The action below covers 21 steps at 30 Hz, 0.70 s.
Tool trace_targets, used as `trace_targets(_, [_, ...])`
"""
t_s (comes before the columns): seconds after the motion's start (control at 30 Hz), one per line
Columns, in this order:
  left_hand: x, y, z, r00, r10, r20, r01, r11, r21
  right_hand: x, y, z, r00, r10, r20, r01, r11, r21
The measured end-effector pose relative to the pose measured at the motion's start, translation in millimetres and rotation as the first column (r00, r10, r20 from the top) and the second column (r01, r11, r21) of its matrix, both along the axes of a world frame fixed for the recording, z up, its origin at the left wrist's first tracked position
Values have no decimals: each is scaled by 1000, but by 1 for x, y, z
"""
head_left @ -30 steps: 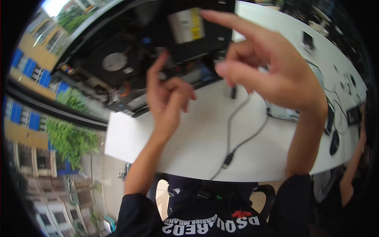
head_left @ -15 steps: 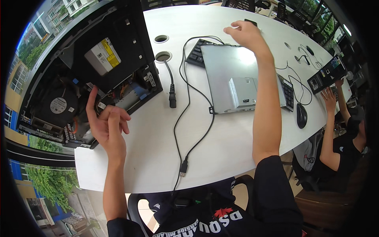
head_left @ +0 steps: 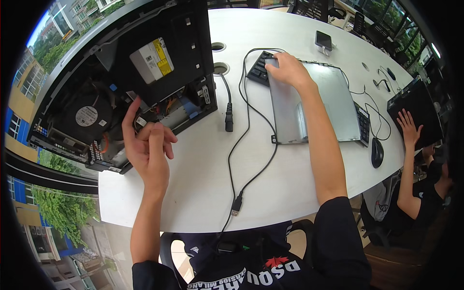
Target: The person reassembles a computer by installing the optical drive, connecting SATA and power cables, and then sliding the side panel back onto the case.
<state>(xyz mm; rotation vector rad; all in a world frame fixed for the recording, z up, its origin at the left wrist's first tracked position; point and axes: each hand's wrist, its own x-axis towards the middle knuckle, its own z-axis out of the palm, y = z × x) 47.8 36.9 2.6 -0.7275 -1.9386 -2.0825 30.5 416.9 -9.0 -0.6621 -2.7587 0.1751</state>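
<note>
An open black desktop computer case [head_left: 121,87] lies on the white table [head_left: 193,183] at the left, with a fan, cables and a grey optical drive showing inside. My left hand [head_left: 147,147] hovers at its near edge, fingers loosely curled and holding nothing. My right hand [head_left: 290,70] reaches far across and rests on the far left corner of a grey metal side panel [head_left: 314,104], which lies over a black keyboard [head_left: 258,67]. Whether the fingers grip the panel's edge is unclear.
A black power cable plug [head_left: 228,121] and a USB cable [head_left: 237,205] trail across the table. A black mouse [head_left: 377,152] sits right of the panel, a phone [head_left: 324,39] farther back. At the right another person's hand [head_left: 408,126] touches a second black case [head_left: 415,113].
My right hand has come down from the far table onto the panel's corner. My left hand stays near the case, fingers slightly more curled. The view has shifted closer.
</note>
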Motion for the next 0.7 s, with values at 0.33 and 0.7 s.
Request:
trace_targets(0.33, [1, -4, 1, 999, -16, -36, 16, 1000, 16, 0, -19, 11, 987, -34, 159, 36, 999, -8])
trace_targets(0.7, [3, -3, -1, 995, 39, -89, -38, 999, 15, 15, -4, 43, 998, -52, -21, 48, 990, -130])
